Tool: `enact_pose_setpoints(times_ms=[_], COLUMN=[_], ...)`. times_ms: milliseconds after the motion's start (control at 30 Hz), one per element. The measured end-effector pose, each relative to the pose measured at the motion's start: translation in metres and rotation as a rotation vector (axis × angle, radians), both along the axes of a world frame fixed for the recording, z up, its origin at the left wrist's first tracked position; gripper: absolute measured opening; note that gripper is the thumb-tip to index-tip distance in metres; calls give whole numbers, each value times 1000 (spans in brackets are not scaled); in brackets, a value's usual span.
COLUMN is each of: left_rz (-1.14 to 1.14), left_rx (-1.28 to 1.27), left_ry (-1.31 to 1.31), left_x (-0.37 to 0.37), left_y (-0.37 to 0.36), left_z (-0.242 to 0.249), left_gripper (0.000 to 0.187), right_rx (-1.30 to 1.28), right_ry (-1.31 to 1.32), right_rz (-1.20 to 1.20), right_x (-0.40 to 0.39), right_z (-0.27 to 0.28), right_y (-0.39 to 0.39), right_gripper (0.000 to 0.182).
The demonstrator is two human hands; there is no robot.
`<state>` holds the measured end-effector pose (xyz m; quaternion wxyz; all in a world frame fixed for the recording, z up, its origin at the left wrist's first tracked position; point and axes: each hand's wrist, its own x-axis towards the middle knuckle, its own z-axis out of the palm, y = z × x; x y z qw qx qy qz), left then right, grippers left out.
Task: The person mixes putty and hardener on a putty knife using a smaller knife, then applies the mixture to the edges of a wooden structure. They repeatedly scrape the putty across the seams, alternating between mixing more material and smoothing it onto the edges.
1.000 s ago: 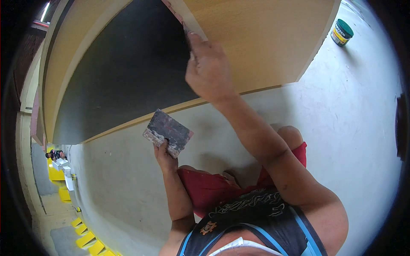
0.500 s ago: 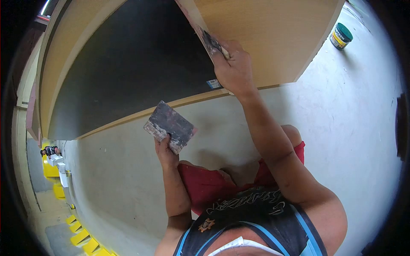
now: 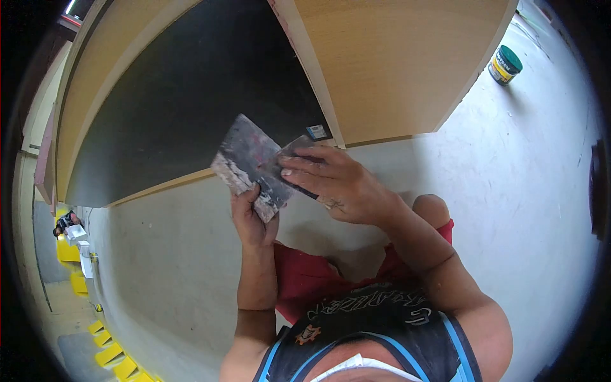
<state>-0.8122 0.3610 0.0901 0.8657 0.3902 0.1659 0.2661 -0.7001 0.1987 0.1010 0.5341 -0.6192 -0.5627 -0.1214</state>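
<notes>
My left hand grips the lower edge of a flat rectangular putty plate, its thumb on top. The plate is dark, with whitish and pinkish putty smeared on it, thickest along its left side. My right hand has its fingers spread over a putty knife with a dark, stained blade. That blade lies over the right part of the plate, and the two appear to touch. Most of the knife's handle is hidden under my hand. Beyond both hands stands a wooden cabinet with a dark inner panel.
A pale upright edge of the cabinet rises in front of me, with a small label near its foot. A green-lidded bucket stands on the concrete floor at the right. Another person and yellow objects are far left.
My right hand has come down and left from the cabinet's upright edge, bringing the putty knife onto the plate. My left hand has raised the plate slightly.
</notes>
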Motion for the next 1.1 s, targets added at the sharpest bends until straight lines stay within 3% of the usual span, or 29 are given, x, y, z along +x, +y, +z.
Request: enact_pose_setpoints(times_ms=[67, 133, 167, 233, 267, 300, 333, 367, 500, 600, 700, 767, 800, 900, 933, 1000, 1033, 1100], left_rz=[19, -184, -43, 29, 103, 132, 271, 398, 359, 343, 277, 150, 134, -10, 109, 218, 240, 251], left_rx=[-13, 46, 125, 228, 332, 319, 378, 440, 567, 523, 670, 831, 837, 735, 637, 539, 552, 546], left_ry=[-60, -306, -265, -215, -150, -138, -8, 123, -16, -74, -109, 173, 175, 169, 261, 356, 333, 318], left_x=[0, -6, -5, 1, 2, 5, 10, 12, 17, 14, 5, -7, -12, -21, -20, -26, -34, -43], left_y=[-5, -2, -7, -3, -3, -7, -12, -16, -21, -31, -32, -29, -25, -12, -9, 8, 26, 40], left_z=[14, 24, 31, 32, 33, 35, 41, 44, 30, 23, 17, 16, 15, 8, 7, -5, -23, -32], left_gripper=[51, 53, 53, 51, 50, 50, 49, 48, 47, 47, 47, 45, 45, 44, 45, 46, 47, 49], right_rx=[-78, -473, -470, -325, -345, -240, -131, -141, -12, 59, 170, 209, 238, 239, 252, 327, 330, 187], right_ry=[-50, -70, -70, 142, 137, 373, 611, 614, 1184, 1312, 1373, 1378, 1374, 1226, 1224, 689, 693, 438], right_rz=[-85, -76, -81, -270, -246, -292, -340, -325, -82, 80, 74, 123, 180, 82, 73, -391, -400, -605], right_x=[-1, 10, 14, 23, 23, 21, 19, 16, 6, 3, -3, -5, -5, 7, 16, 32, 36, 43], right_z=[-2, -9, -17, -34, -25, -11, 1, 8, 22, 14, -2, 1, 1, -2, -8, -25, -23, -18], right_y=[-8, -24, -29, -37, -40, -44, -47, -48, -50, -38, -26, -25, -25, -21, -15, 3, 9, 21], right_gripper=[42, 42, 42, 38, 38, 34, 31, 31, 30, 29, 29, 29, 29, 30, 30, 31, 31, 33])
